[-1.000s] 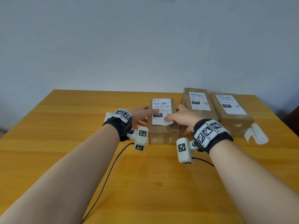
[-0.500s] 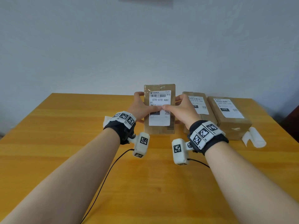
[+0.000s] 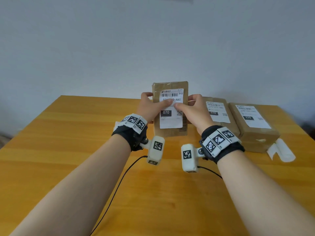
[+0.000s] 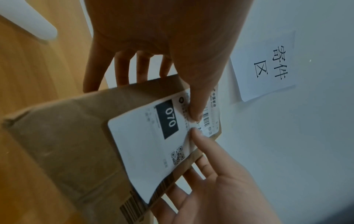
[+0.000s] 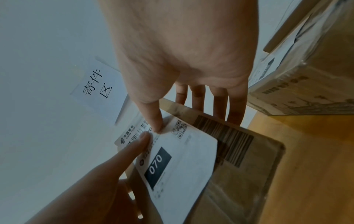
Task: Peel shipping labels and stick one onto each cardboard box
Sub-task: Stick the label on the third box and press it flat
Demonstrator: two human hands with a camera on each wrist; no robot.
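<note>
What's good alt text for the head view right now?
Both hands hold a cardboard box upright above a wooden table, the left hand and right hand pressing thumbs onto its white shipping label marked 070. Two more labelled boxes lie to the right, beside curled white backing paper.

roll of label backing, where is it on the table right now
In the head view the white roll of label backing lies at the table's right edge, against the front of the rightmost cardboard box.
</note>
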